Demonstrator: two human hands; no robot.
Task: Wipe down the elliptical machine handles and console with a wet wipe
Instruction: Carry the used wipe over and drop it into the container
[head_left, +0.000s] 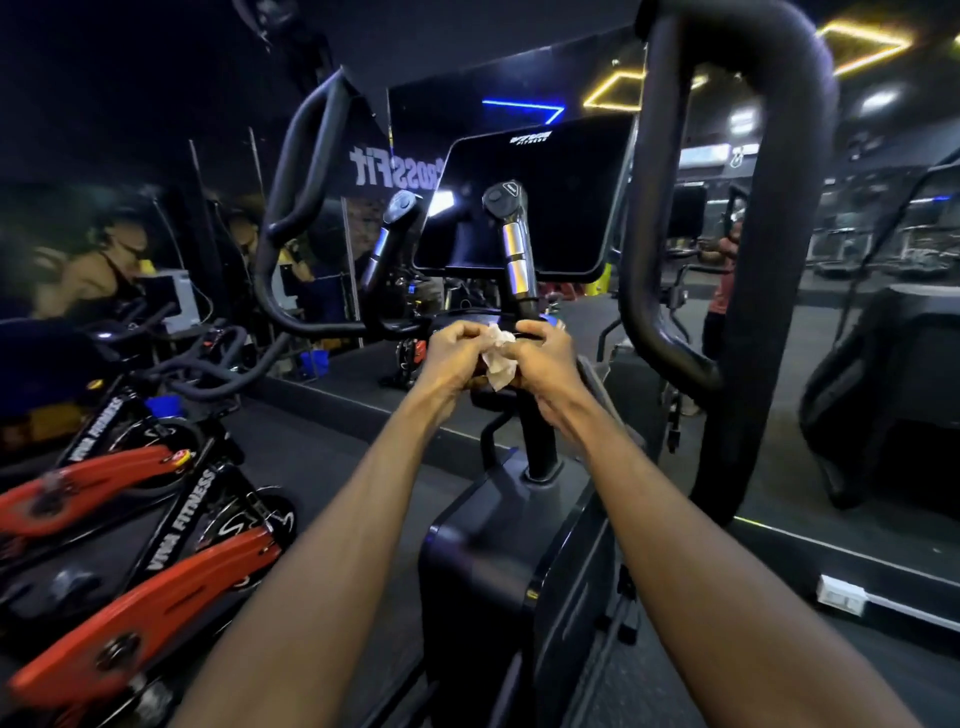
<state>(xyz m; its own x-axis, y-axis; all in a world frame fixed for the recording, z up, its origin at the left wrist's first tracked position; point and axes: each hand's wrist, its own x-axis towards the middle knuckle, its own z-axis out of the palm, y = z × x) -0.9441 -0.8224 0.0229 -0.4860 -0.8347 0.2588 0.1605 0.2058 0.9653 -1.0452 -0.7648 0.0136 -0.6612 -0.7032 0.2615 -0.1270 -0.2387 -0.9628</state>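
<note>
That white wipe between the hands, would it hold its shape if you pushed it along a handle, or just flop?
The wipe probably flops: it lies crumpled and creased between the left hand and right hand, its lower end hanging loose. It looks thin and likely light. Both hands pinch it, so it would probably bunch up when pushed unless pressed flat.

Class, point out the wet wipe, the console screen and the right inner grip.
wet wipe (497, 358), head view: crumpled middle, between both hands.
console screen (566, 171), head view: dark glass.
right inner grip (514, 244), head view: silver band.
</note>
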